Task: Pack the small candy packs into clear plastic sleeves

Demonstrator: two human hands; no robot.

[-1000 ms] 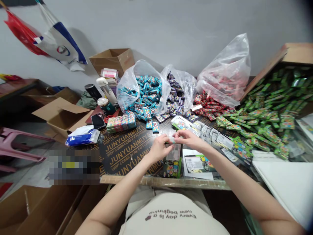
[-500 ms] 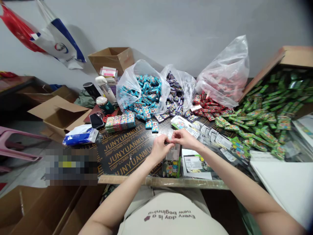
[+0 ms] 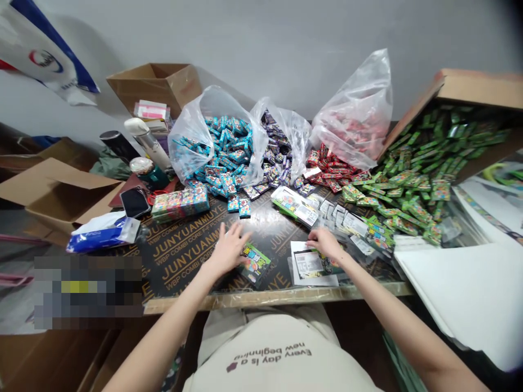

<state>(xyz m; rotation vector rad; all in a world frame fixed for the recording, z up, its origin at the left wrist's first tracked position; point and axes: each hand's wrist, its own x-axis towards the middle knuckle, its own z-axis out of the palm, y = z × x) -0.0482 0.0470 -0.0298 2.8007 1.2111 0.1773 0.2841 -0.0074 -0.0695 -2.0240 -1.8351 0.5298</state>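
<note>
My left hand (image 3: pixel 231 247) is open with fingers spread, at the left edge of a green and black printed packet (image 3: pixel 257 265) lying on the dark tabletop. The palm side and any contact underneath are hidden. My right hand (image 3: pixel 326 243) has its fingers bent and drawn together at the upper edge of a white-backed packet (image 3: pixel 309 265) with a grey printed panel. Part of that packet lies beneath the hand. Beyond it rests another green and white packet (image 3: pixel 295 207), beside a row of overlapping clear sleeves (image 3: pixel 337 218).
Plastic bags of blue packs (image 3: pixel 231 149), purple packs (image 3: pixel 280 158) and red packs (image 3: pixel 339 169) line the back. Green packs (image 3: pixel 412 188) spill from a tipped carton (image 3: pixel 474 87). A stacked bundle (image 3: pixel 180 203), phone (image 3: pixel 135 202) and bottles (image 3: pixel 147 142) stand left.
My hands were together at the table's middle; now they are apart, the left one further left and the right one over the white-backed packet. The green packet lies further left, and the view has shifted.
</note>
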